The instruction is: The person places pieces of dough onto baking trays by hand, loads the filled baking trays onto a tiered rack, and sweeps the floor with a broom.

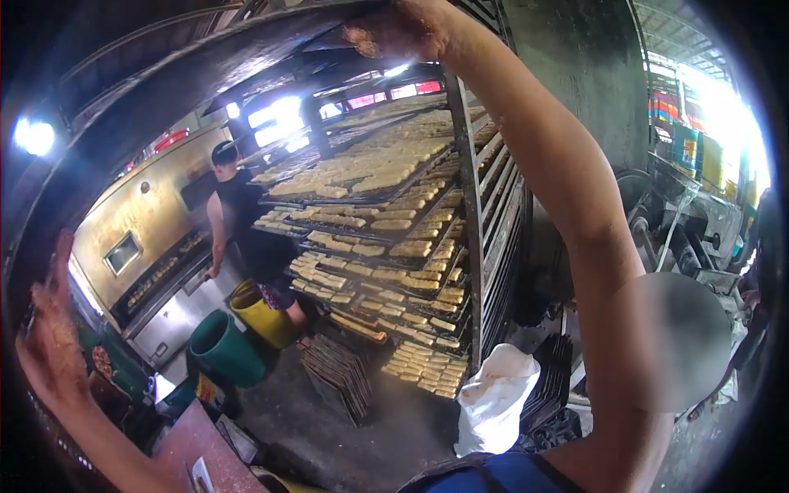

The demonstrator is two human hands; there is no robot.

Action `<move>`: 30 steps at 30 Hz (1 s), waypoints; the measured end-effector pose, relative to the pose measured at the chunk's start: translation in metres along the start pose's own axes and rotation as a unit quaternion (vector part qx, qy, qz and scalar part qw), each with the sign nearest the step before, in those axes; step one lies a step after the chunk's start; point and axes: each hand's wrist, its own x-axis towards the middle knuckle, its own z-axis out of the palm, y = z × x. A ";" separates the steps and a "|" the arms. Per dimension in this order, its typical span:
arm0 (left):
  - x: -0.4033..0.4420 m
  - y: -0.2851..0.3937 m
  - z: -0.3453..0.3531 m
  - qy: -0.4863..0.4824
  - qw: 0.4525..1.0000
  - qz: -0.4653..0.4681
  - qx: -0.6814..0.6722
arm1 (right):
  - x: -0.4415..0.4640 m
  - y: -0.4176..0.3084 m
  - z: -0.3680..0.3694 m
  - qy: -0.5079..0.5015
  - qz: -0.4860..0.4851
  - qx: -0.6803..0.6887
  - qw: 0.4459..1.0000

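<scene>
A large dark baking tray (156,103) is raised overhead, its underside filling the upper left of the head view. My left hand (56,349) is at its left edge, fingers pointing up along it. At the top, my right hand (403,31) is closed round the far edge, its arm stretched across the view. In front of me stands a tall metal rack (470,222) full of trays. Rows of pale baked sticks (370,164) cover these trays. What lies on top of the raised tray is hidden.
A person in dark clothes (238,201) stands by an oven (136,222). Green (226,349) and yellow bins (267,316), stacked dark trays (333,374) and a white sack (497,403) stand on the floor. Machinery (678,218) is at right, beside a blurred round patch.
</scene>
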 end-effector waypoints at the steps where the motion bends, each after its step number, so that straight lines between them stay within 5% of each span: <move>1: 0.006 -0.006 -0.008 -0.004 0.997 0.020 0.069 | 0.001 0.003 0.005 0.052 0.001 0.000 0.999; 4: 0.025 -0.031 -0.023 0.019 0.987 0.094 0.126 | 0.022 0.019 0.009 0.095 0.009 0.013 0.995; 5: 0.030 -0.036 -0.030 0.037 0.993 0.041 -0.106 | 0.031 0.026 0.009 0.089 -0.024 0.015 0.996; 6: 0.036 -0.043 -0.035 0.036 0.993 0.042 -0.108 | 0.038 0.034 0.005 0.089 -0.025 0.012 0.996; 8: 0.049 -0.059 -0.041 -0.047 0.998 0.035 0.024 | 0.049 0.046 0.001 0.084 -0.073 0.038 0.993; 12: 0.075 -0.090 -0.058 0.026 0.997 0.064 -0.040 | 0.073 0.057 -0.015 0.176 -0.073 0.029 0.981; 14: 0.086 -0.100 -0.057 0.048 0.995 0.060 -0.058 | 0.077 0.056 -0.038 0.142 -0.079 0.005 0.987; 16: 0.096 -0.110 -0.063 -0.050 0.995 0.058 0.063 | 0.102 0.060 -0.061 0.165 -0.074 -0.027 0.983; 18: 0.102 -0.117 -0.054 -0.016 0.999 0.041 -0.022 | 0.115 0.064 -0.074 0.195 -0.099 -0.017 0.976; 30: 0.122 -0.135 -0.016 -0.059 0.987 0.094 0.121 | 0.110 0.058 -0.060 0.311 -0.090 -0.039 0.945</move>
